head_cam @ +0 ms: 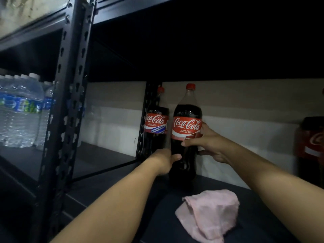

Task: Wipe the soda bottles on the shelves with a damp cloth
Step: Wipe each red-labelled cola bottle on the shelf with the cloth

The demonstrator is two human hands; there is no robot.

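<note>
**Both hands on a bottle, cloth lying idle**

I'm looking into a dark metal shelf (108, 174), and both hands are on the nearer bottle (186, 137), which stands upright toward the back of the shelf, close to the rear upright (149, 120). My left hand (165, 162) wraps the lower body from the left side, thumb showing across the front. My right hand (208, 146) grips it at the label's lower edge from the right, fingers curled round. So both hands are closed around the same bottle, and neither holds the cloth.

The cloth (208, 214) is pink, crumpled, lying on the shelf near the front edge, apart from the bottle and touched by nothing.

A second bottle (157, 127) stands just behind and to the left, tight against the upright. A third bottle (310, 142) sits at the far right edge of view, blurred. Water bottles (21, 109) fill the next bay on the left.

How far along? I can't read wet or dusty surfaces in this light, so I can't tell which bottles are done. My judgement: this is handling, not wiping, since the cloth is down. At least three soda bottles are in view, and the wiping looks far from finished.
</note>
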